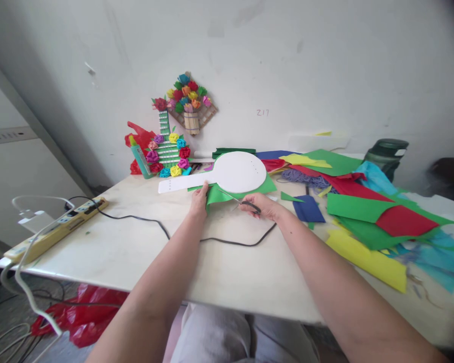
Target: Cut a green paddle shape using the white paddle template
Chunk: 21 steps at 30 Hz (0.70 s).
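My left hand (200, 197) is closed on the edge of a green paper sheet (214, 196) and the white cutout (240, 170) lying over it. The cutout is flat, with a round body, a long straight strip to the left and small dark dots at both ends. In my right hand (265, 205) is a pair of scissors (251, 206), its fingers wrapped round the dark handles. The blades point left at the lower part of the green sheet, just below the round body. How far the blades are apart is too small to tell.
Coloured paper (363, 247) and purple yarn (306, 177) cover the table's right side, near a dark green bottle (385, 154). A glue bottle (140, 160) and paper-flower craft (169, 151) stand at the back left. A black cable (234, 243) crosses from the power strip (56, 229).
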### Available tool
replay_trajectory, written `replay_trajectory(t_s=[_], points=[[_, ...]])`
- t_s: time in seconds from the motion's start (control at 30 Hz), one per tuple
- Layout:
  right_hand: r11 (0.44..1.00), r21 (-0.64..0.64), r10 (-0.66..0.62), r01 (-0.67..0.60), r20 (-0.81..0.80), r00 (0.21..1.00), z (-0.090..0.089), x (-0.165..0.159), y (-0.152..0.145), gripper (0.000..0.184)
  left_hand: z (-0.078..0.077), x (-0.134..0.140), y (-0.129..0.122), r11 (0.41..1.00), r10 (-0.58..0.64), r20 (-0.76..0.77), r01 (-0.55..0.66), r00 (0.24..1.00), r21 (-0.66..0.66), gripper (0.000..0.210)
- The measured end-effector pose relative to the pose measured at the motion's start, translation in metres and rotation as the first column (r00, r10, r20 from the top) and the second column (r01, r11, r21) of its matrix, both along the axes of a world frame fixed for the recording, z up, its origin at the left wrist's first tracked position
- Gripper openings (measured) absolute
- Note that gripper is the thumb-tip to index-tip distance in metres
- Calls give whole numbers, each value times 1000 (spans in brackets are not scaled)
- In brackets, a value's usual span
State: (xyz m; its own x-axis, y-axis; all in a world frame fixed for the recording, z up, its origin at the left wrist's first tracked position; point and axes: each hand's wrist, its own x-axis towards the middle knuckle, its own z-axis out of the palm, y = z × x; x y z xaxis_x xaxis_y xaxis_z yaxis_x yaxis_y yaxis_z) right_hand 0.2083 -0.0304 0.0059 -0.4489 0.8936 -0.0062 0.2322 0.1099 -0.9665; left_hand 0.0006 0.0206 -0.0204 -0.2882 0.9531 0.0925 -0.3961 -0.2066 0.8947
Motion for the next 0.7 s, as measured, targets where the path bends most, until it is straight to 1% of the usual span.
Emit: replay_trajectory(t_s=[0.27,0.4,0.57,0.7], points=[[1000,12,27,-27,46,999,1,1,2,22,0,1,-2,1000,1,9,-1,1000,8,41],[999,-2,44,-44,29,999,-1,-1,1,24,-1,1,0,1000,-7,18,7,1000,15,41],[999,-38,21,-20,4,1000,-1,-3,0,27,-1,4,0,1000,-20,34,19,999,21,39],[999,-32,22,-23,-7,1000,-1,-4,-1,26,1,6,-3,1000,-16,27,15,1000,19,39]])
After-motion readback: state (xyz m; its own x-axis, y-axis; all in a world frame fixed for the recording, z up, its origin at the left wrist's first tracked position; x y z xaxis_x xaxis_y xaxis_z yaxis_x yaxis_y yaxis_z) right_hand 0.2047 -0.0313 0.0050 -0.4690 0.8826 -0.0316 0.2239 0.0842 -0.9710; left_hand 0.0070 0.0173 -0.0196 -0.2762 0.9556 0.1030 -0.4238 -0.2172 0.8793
